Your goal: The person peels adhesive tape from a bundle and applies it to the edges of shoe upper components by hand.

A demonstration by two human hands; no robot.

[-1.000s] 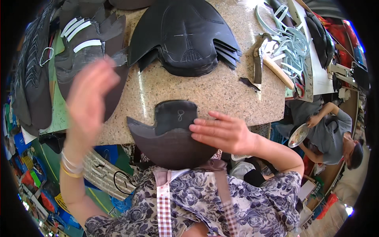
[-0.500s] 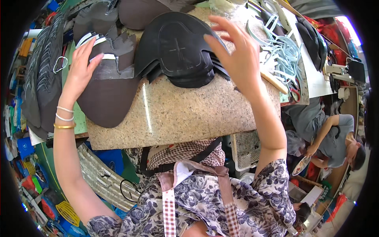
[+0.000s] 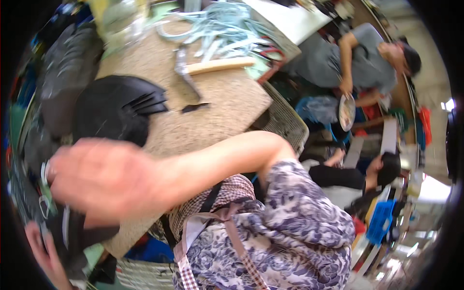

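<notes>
My right hand [image 3: 104, 179] reaches across to the left, in front of the stacked black pieces. Motion smears its fingers, so I cannot tell whether it holds anything. Low at the left rim, my left hand [image 3: 43, 251] shows in part, thumb and fingers stretched apart. It is beside a dark flat piece [image 3: 82, 232] with a thin white strip; whether they touch is unclear. The stack of black shaped pieces [image 3: 113, 108], with notched, layered edges, lies on the speckled tabletop [image 3: 217, 116], partly covered by my right hand.
A curved metal tool [image 3: 184, 72], a wooden stick [image 3: 222, 65] and a black scrap [image 3: 195, 107] lie right of the stack. Pale blue strips [image 3: 227, 29] are heaped behind. More dark pieces [image 3: 67, 77] line the left. A seated person [image 3: 348, 63] holds a round dish [image 3: 346, 112].
The view has swung to the right, so the table appears further left. My right hand has swept left from beside the black stack. My left hand is now low at the left rim.
</notes>
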